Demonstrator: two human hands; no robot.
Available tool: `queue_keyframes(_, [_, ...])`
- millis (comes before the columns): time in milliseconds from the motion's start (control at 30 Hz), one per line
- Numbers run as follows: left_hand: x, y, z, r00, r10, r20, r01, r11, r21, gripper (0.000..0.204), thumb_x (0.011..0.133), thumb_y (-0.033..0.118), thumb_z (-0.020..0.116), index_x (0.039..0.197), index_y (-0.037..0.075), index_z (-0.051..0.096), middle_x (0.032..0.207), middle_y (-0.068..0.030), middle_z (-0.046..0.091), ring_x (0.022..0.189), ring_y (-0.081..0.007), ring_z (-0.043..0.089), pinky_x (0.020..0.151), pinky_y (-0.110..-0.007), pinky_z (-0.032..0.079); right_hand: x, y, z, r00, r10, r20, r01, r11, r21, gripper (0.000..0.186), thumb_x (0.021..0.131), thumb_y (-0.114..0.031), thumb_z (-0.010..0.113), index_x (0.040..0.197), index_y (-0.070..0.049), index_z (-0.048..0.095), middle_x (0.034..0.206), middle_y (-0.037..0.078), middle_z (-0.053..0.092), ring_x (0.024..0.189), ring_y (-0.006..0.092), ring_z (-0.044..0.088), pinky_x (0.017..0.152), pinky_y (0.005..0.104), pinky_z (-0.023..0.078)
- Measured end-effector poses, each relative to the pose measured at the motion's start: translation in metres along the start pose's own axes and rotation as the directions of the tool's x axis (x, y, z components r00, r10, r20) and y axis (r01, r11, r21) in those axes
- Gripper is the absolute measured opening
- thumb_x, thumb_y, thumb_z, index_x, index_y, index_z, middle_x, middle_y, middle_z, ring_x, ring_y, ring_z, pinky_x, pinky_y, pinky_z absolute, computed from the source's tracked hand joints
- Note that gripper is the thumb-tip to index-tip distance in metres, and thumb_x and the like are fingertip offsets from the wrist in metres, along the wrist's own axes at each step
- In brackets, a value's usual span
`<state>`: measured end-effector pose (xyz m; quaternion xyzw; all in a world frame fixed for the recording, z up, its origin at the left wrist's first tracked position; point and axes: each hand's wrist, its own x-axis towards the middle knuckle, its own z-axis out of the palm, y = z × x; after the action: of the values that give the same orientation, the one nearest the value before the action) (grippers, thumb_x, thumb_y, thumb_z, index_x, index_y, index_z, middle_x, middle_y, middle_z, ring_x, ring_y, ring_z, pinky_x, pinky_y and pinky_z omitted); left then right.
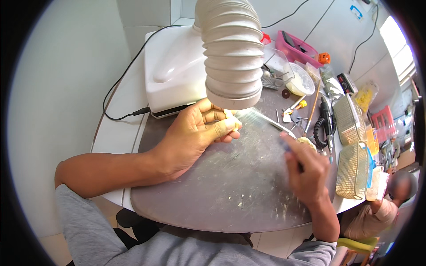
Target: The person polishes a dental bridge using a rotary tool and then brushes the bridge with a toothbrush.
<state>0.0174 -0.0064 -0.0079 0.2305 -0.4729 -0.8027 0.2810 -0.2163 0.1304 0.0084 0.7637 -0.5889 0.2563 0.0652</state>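
My left hand [199,131] pinches a small cream-yellow piece [230,120] just below the white ribbed hose nozzle [231,84]. My right hand [306,170], blurred by motion, is closed round a small dark blue object [284,143], perhaps a tool handle, lower and to the right of the left hand. Behind the hands lies a long pale strip-like tool [277,125] on the grey mat [208,195]. A cream lump [306,142] shows partly behind my right hand.
A white machine [173,66] stands behind my left hand. Small tools, a corded handpiece [327,122], a round tub [301,82] and a pink box [295,48] crowd the right back. Mesh baskets [350,173] line the right edge. Another person [377,217] sits beyond them.
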Motion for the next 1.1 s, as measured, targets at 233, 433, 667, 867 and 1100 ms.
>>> queue_keyframes(233, [0.003, -0.001, -0.004, 0.998, 0.026, 0.051, -0.031, 0.993, 0.113, 0.031, 0.100, 0.008, 0.059, 0.128, -0.003, 0.052, 0.107, -0.0071, 0.063, 0.090, -0.0082, 0.057, 0.083, -0.024, 0.050, 0.004, 0.014, -0.004, 0.991, 0.122, -0.051, -0.123, 0.992, -0.019, 0.037, 0.089, -0.002, 0.064, 0.126, -0.004, 0.066, 0.071, 0.010, 0.060, 0.055, 0.0209, 0.058, 0.050, 0.0334, 0.045])
queue_keyframes(433, [0.003, 0.000, -0.002, 0.999, 0.012, 0.033, -0.019, 0.974, 0.224, 0.028, 0.100, 0.008, 0.058, 0.125, -0.004, 0.058, 0.102, -0.0056, 0.065, 0.086, -0.0072, 0.057, 0.081, -0.023, 0.049, 0.008, -0.009, -0.008, 0.997, 0.004, 0.082, -0.007, 1.000, 0.030, 0.037, 0.089, -0.003, 0.064, 0.126, -0.002, 0.066, 0.067, 0.007, 0.055, 0.050, 0.0192, 0.051, 0.047, 0.0338, 0.042])
queue_keyframes(667, [0.003, 0.002, -0.001, 0.999, -0.013, 0.038, 0.004, 0.977, 0.213, 0.026, 0.099, 0.007, 0.059, 0.122, -0.005, 0.059, 0.102, -0.0077, 0.066, 0.087, -0.0079, 0.060, 0.081, -0.022, 0.051, 0.004, -0.003, -0.011, 1.000, 0.020, 0.013, -0.020, 0.999, -0.025, 0.041, 0.084, 0.000, 0.069, 0.124, -0.003, 0.068, 0.067, 0.007, 0.053, 0.050, 0.0177, 0.050, 0.046, 0.0325, 0.041])
queue_keyframes(867, [0.003, 0.006, -0.001, 0.998, -0.057, 0.038, 0.049, 0.982, 0.182, 0.030, 0.099, 0.010, 0.061, 0.124, -0.006, 0.058, 0.101, -0.0068, 0.065, 0.086, -0.0070, 0.060, 0.080, -0.021, 0.051, 0.003, 0.003, -0.010, 0.990, 0.137, -0.019, -0.138, 0.990, -0.030, 0.038, 0.087, -0.001, 0.066, 0.125, -0.002, 0.068, 0.067, 0.006, 0.053, 0.048, 0.0149, 0.047, 0.045, 0.0305, 0.039])
queue_keyframes(1100, [0.002, 0.006, -0.003, 0.996, -0.067, 0.065, 0.054, 0.982, 0.183, 0.036, 0.099, 0.012, 0.061, 0.129, -0.007, 0.057, 0.100, -0.0055, 0.065, 0.085, -0.0054, 0.059, 0.080, -0.020, 0.050, 0.002, -0.003, -0.007, 0.991, 0.109, 0.080, -0.114, 0.991, 0.065, 0.038, 0.089, -0.003, 0.066, 0.127, -0.004, 0.067, 0.066, 0.007, 0.054, 0.047, 0.0158, 0.046, 0.046, 0.0322, 0.039])
